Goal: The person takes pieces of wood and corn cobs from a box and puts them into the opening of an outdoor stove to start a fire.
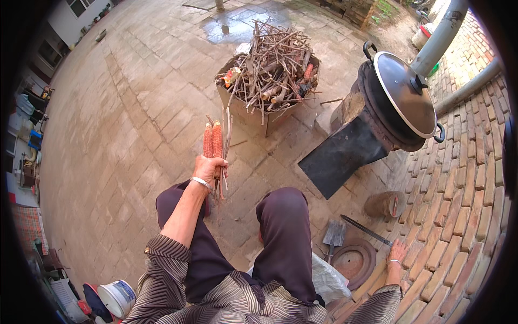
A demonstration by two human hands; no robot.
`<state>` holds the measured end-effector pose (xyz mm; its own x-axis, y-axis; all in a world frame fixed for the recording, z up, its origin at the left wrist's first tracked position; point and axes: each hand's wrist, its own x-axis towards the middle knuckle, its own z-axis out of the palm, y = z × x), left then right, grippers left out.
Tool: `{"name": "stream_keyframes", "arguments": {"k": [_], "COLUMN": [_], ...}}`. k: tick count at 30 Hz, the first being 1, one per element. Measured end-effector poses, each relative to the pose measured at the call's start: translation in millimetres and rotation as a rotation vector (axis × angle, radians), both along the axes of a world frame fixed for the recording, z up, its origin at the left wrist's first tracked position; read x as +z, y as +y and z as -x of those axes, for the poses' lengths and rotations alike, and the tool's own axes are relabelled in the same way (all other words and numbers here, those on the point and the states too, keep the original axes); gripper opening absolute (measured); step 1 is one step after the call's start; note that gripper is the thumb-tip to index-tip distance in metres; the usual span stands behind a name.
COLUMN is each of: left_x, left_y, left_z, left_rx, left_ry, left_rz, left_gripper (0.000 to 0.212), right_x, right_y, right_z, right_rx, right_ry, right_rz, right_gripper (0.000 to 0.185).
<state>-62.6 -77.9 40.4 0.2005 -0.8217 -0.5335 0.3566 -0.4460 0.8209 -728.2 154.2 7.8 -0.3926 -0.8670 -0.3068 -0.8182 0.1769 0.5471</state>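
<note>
My left hand (210,167) is closed around two reddish corn cobs (212,139) and a few thin sticks (228,129), held upright above my left knee. At the lower right, my right hand (397,251) is by the brick wall at the near end of a dark metal bar, probably fire tongs (364,229); whether the fingers grip it is not clear. A box heaped with twigs (279,69) stands in front of me. Right of it is a stove with a black metal feed chute (344,152), carrying a large lidded wok (404,93). Faint smoke shows over the chute.
A brick wall (457,194) runs along the right. Near it are a short log or cylinder (384,203), a small shovel (334,233), a round ring-shaped lid (356,263) and a white plastic sack (327,279). A white bucket (117,299) stands at lower left. Water (238,26) lies beyond the twigs.
</note>
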Motion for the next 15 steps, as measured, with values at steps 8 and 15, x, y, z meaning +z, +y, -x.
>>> {"name": "stream_keyframes", "arguments": {"k": [8,15], "left_x": [3,-1], "left_y": [-26,-49], "left_z": [14,22], "left_rx": [-0.11,-0.237], "left_ry": [-0.122,-0.256], "left_rz": [-0.017,-0.013], "left_gripper": [0.013,0.012], "right_x": [1,28], "right_y": [-22,-81], "right_z": [-25,-136], "right_rx": [-0.045,0.143], "right_ry": [0.148,-0.491], "right_rz": [-0.021,0.315], "right_gripper": [0.043,0.038]}}
